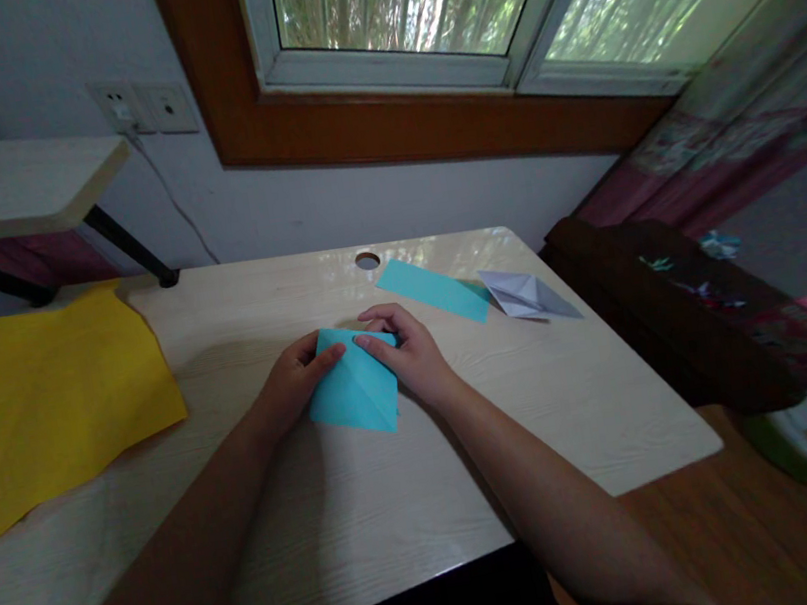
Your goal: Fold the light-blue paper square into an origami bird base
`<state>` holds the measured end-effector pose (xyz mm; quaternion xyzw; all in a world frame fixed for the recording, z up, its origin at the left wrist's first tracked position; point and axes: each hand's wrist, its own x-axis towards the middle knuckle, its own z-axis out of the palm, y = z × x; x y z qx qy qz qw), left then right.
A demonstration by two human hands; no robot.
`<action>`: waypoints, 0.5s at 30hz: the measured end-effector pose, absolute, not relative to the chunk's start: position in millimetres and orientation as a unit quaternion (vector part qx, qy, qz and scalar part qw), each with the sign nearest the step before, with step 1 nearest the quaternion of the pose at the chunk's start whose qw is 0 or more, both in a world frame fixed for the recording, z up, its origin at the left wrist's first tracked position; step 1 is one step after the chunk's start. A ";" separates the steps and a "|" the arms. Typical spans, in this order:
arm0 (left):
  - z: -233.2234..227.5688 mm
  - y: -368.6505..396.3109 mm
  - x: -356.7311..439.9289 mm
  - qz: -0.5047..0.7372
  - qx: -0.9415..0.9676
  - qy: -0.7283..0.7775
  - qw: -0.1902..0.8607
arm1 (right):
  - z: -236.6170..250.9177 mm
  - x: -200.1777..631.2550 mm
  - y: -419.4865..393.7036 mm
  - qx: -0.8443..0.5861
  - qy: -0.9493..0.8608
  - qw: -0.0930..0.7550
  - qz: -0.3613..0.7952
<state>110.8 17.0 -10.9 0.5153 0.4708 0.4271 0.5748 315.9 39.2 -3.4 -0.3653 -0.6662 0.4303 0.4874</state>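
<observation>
A square of light-blue paper (356, 390) with faint creases is held just over the desk, between both hands. On its upper left edge, my left hand (293, 378) pinches it, thumb on top and fingers behind. My right hand (408, 347) grips the upper right edge, thumb on the face and index finger curled behind. Further back to the right lies a light-blue paper strip (433, 290). Beside it, a folded pale-lilac paper boat shape (528, 294) rests on the desk, its near end touching or close to the strip.
A large yellow sheet (65, 399) covers the left of the pale wooden desk (543, 423). A raised shelf (14, 189) on black legs stands at the back left. A round cable hole (367, 261) sits near the back edge. Dark furniture (647, 307) is on the right.
</observation>
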 end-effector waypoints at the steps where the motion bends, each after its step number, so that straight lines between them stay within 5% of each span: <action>1: -11.8 16.7 110.7 0.429 0.513 0.473 0.574 | -3.8 315.3 39.0 -0.359 -0.666 0.484 0.440; 15: -9.1 20.7 108.5 0.514 0.494 0.534 0.454 | -3.5 308.3 39.9 -0.354 -0.592 0.523 0.501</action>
